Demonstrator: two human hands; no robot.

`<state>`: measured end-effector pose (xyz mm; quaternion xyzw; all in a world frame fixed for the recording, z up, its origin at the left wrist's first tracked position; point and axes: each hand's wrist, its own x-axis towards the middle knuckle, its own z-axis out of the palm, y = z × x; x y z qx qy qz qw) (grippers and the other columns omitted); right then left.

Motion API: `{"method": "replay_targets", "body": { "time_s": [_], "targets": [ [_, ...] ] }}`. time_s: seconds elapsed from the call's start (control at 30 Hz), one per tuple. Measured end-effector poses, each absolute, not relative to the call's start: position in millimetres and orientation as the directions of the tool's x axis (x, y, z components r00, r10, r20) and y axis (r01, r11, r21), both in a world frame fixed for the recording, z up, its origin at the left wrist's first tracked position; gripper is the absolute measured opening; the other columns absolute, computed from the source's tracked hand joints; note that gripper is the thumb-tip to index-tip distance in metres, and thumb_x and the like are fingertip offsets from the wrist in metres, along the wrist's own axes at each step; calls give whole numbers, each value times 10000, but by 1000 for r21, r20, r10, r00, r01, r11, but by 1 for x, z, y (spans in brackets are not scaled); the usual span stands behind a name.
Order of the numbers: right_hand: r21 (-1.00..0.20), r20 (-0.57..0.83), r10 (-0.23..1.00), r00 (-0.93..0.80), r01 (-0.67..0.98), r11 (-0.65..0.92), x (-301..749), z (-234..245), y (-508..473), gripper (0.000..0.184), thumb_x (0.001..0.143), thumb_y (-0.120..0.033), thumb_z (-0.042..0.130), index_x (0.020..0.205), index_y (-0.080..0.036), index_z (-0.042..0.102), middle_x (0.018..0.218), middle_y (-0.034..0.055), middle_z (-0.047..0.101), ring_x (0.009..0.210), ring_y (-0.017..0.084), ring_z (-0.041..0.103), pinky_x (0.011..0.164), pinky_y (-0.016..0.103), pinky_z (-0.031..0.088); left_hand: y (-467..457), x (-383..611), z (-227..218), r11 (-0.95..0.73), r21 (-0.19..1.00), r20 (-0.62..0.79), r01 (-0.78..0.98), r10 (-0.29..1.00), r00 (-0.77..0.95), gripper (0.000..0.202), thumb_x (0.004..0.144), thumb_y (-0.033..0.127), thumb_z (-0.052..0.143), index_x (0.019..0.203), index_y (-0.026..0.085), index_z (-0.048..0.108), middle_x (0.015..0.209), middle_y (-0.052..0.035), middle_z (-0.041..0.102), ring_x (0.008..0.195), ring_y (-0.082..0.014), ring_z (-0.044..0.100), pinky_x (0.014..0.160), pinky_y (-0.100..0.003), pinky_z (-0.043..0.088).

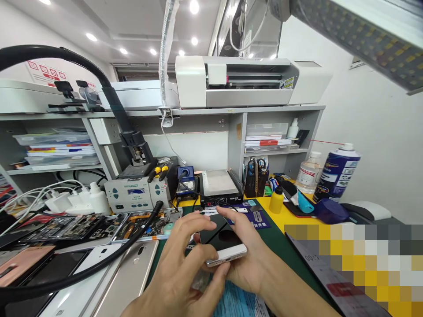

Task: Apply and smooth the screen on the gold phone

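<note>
A smartphone (228, 254) with a black screen and white bottom border is held between my two hands, its lower edge toward me. My right hand (249, 253) grips it along the right side, with the palm beneath. My left hand (183, 259) curls round the left and near edges. One left finger reaches over the glass, and the thumb is by the bottom edge. Under the hands lie a green mat (277, 242) and a blue printed sheet (239, 301). The phone's back is hidden.
Several phones, including a gold one (139, 259), lie at left, crossed by a black hose (139, 235). Behind are a parts tray (180, 212), a hot-air station (132, 193) and a heating plate (218, 182). A yellow bottle (276, 200) and a spray can (337, 171) stand right.
</note>
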<state>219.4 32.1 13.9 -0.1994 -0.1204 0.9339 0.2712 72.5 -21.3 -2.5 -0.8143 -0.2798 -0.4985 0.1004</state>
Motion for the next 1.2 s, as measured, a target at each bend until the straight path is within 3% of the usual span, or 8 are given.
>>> {"method": "replay_targets", "body": {
  "time_s": [0.73, 0.97, 1.2],
  "targets": [
    [-296, -327, 554, -766, -473, -830, 218, 15, 31, 421, 883, -500, 509, 901, -105, 654, 708, 74, 642, 551, 172, 612, 557, 280, 505, -23, 74, -1, -831, 114, 868, 544, 349, 353, 281, 755, -48, 661, 943, 158, 624, 1218, -132, 529, 1198, -287, 532, 1046, -556, 454],
    [-271, -347, 571, -744, -504, -820, 219, 15, 31, 375, 875, -456, 539, 905, -100, 652, 695, 62, 632, 545, 174, 624, 527, 268, 509, -24, 74, 0, -846, 101, 860, 524, 339, 382, 304, 783, -61, 611, 992, 158, 632, 1224, -122, 525, 1223, -266, 510, 1043, -482, 459],
    [-264, -396, 577, -714, -513, -817, 217, 15, 31, 364, 860, -443, 554, 914, -98, 657, 689, 67, 628, 546, 187, 641, 478, 256, 492, -26, 74, -1, -838, 115, 819, 534, 384, 427, 348, 817, -73, 582, 1070, 164, 622, 1273, -116, 512, 1295, -276, 457, 1064, -486, 441]
  ]
}}
